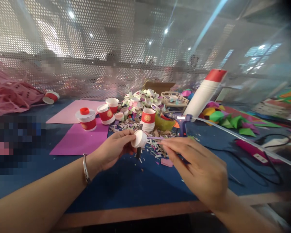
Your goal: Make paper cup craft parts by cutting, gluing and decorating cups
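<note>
A: Centre of the figure?
B: A small white cup [139, 138], held sideways above the blue table [126, 184], with its open mouth turned towards the right. The left hand [113, 150] is clamped on it, fingers wrapped round its wall.

A: And the right hand [199, 168]?
B: It lies just right of the cup, thumb and forefinger pinched together on a thin purple strip [155, 138] whose far end touches the cup. A dark object shows below the cup; what it is cannot be told.

A: How would the cup handle?
B: Judged by its look, it is light and thin-walled and would dent easily. A gentle grip round the wall or the stiffer rim seems safest. The strip appears limp and flimsy, best taken near its end.

A: What surrounds the cup?
B: Just behind it lie paper scraps [152, 150]. Further behind stand red-banded cups [147, 119], and a glue gun [183, 123] stands behind and to the right. A purple sheet [77, 139] lies to the left. A tilted stack of white cups [203, 92] stands far behind on the right.
</note>
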The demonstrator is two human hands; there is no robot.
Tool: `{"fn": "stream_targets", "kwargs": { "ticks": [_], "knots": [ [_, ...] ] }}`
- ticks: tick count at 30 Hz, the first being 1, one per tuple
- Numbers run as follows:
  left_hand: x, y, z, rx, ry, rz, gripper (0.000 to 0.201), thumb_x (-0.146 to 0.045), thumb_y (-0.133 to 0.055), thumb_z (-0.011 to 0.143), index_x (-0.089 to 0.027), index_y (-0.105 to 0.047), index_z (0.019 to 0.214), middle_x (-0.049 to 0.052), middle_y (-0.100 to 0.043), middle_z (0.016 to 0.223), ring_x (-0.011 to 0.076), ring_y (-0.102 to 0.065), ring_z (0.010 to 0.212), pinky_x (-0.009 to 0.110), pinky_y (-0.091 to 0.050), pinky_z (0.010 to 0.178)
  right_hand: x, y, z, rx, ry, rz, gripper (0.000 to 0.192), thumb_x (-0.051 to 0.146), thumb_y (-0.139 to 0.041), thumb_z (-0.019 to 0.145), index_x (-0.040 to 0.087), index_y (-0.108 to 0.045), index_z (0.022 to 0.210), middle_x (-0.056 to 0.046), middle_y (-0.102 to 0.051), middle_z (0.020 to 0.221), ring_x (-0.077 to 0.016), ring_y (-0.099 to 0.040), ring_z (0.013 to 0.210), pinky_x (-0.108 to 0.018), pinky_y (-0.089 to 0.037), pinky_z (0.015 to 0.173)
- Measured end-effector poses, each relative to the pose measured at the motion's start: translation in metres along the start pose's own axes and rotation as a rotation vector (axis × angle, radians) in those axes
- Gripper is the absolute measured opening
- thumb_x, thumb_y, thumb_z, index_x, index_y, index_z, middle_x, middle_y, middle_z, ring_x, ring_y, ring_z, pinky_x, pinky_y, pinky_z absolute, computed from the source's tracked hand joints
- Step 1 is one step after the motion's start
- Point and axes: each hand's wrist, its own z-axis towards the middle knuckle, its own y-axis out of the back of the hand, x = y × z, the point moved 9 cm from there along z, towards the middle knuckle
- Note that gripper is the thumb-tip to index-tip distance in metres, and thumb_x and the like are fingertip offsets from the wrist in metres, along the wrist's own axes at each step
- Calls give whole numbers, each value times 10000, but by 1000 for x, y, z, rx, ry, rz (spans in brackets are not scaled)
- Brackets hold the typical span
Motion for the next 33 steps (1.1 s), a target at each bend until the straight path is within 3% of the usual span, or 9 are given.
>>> {"fn": "stream_targets", "kwargs": {
  "ticks": [5, 13, 33],
  "knots": [
    [0, -9, -3, 58, 21, 22, 180, -305, -668, 889, -138, -682, 825, 36, -640, 755, 113, -576, 626, 228, -422, 592, 23, -6, 6, -23, 123, -6, 299, -2, -675, 873, 171, -719, 1113, -90, -784, 1052, -197, -738, 961, -343, -594, 914],
    [2, -12, -3, 67, 31, 41, 167, -249, -609, 919, -138, -659, 806, 30, -640, 742, 102, -574, 611, 224, -425, 595, 29, -12, -1, -13, 231, -52, 280, -29, -672, 865, 87, -729, 1114, -150, -782, 1023, -216, -740, 945, -368, -621, 889],
    [4, -17, -4, 114, 53, 4, 152, -257, -600, 944, -119, -639, 893, 22, -633, 806, 97, -587, 651, 216, -459, 614, 27, -19, -4, -33, 247, -67, 256, -8, -723, 833, 45, -739, 1083, -143, -759, 969, -208, -704, 884, -350, -591, 848]
  ]
}}
